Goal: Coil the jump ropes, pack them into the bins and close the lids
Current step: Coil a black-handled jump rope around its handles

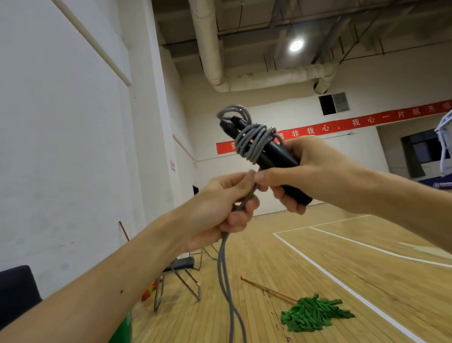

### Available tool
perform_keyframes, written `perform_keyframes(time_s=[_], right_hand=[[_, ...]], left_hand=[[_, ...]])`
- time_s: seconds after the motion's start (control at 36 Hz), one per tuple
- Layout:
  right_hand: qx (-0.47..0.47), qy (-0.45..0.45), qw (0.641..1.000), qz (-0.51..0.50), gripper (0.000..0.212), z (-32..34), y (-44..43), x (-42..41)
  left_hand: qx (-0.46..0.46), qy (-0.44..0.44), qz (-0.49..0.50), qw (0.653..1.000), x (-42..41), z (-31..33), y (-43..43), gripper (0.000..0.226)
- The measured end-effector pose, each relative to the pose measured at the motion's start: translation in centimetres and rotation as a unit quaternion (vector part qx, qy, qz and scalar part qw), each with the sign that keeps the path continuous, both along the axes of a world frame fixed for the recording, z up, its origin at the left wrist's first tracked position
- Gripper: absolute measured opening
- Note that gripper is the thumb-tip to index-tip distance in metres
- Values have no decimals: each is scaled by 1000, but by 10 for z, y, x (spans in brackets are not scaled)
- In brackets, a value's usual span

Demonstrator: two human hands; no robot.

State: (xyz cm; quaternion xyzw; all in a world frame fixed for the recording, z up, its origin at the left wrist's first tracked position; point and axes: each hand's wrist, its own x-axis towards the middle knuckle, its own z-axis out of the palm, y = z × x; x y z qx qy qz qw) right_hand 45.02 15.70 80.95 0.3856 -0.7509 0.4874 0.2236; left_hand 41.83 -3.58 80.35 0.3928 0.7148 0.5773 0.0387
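Jump rope (255, 142) held mid-air, handles (274, 160) slanting up-left | your right grip (312, 172) curled round handles | your left grip (217, 203) pinches loose strands (225, 284) just lower-left; they hang floorward | winding likely continues.

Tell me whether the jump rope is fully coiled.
Partly: grey cord wraps the black handles, but two strands hang loose below the left hand.
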Motion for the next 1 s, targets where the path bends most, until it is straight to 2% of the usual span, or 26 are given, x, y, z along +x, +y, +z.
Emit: perform_keyframes(time_s=[0.14,0.31,0.33,0.39,0.44,0.53,0.61,0.69,0.81,0.92,1.0], right_hand=[[-4,-33,997,-64,44,-6,6,-15],[-6,-48,994,-98,43,-6,11,-23],[-3,-56,993,-103,42,-7,11,-25],[11,-76,991,-108,42,-8,12,-26],[40,-95,988,-111,40,-10,13,-27],[88,-121,982,-118,39,-13,12,-28],[133,-141,973,-124,37,-14,12,-27],[194,-146,960,-139,29,-12,10,-23],[284,-142,937,-147,25,-12,1,-22],[335,-122,922,-153,28,-13,-10,-21],[365,-108,913,-145,25,-15,-15,-18]], left_hand=[[-69,105,125,984,3,-5,5,29],[-174,160,160,958,13,-7,7,25],[-210,193,173,943,14,-7,5,27],[-304,299,217,878,15,-7,3,31],[-361,393,248,809,16,-6,2,16],[-395,483,268,734,19,-1,0,21],[-416,545,257,682,21,5,0,25],[-419,575,234,663,24,10,3,27],[-400,615,212,646,28,20,6,19],[-394,650,194,620,30,25,11,15],[-403,611,202,651,30,28,10,21]])
